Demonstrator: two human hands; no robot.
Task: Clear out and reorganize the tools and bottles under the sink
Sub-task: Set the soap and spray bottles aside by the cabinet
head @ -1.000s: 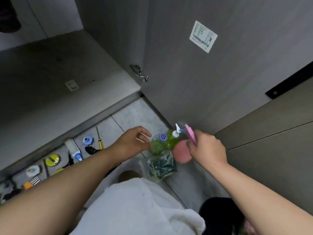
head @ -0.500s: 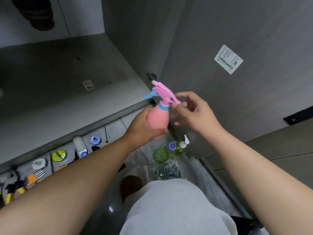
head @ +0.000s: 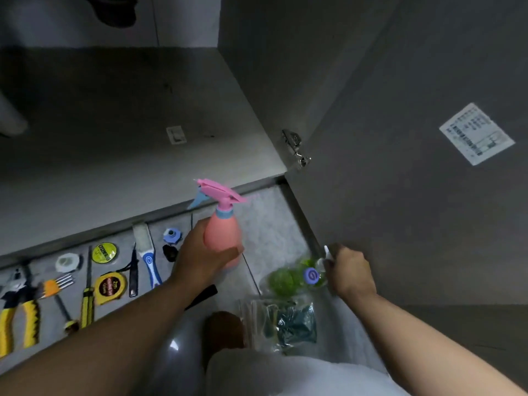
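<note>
My left hand point(head: 200, 261) grips the pink spray bottle point(head: 221, 238) round its belly, fingers and thumb wrapped tight. It is held off the ground above the tile floor point(head: 271, 221), just in front of the cabinet's front edge. Its long axis stands nearly upright, with the neck leaning a little away from me. The pink head points its nozzle left and away, toward the open cabinet, and the blue trigger hangs under it on the same side.

My right hand point(head: 350, 271) is low by the bottom edge of the open cabinet door point(head: 400, 172). Its fingers are curled on the white pump point(head: 327, 252) of a green bottle point(head: 285, 281), which sits on the floor close to that edge. A clear plastic bag point(head: 285, 321) with dark contents lies just nearer me, touching the green bottle.

The cabinet floor point(head: 114, 124) lies wide and bare ahead. It is bounded on the right by the side wall and a metal hinge point(head: 294, 147).

Left of the spray bottle, tools lie in a row along the sill: a blue-and-white brush point(head: 147, 258), a yellow tape measure point(head: 110, 284), a screwdriver point(head: 87, 298) and pliers point(head: 17, 315). Between that row and the door, the tiles give a free strip.
</note>
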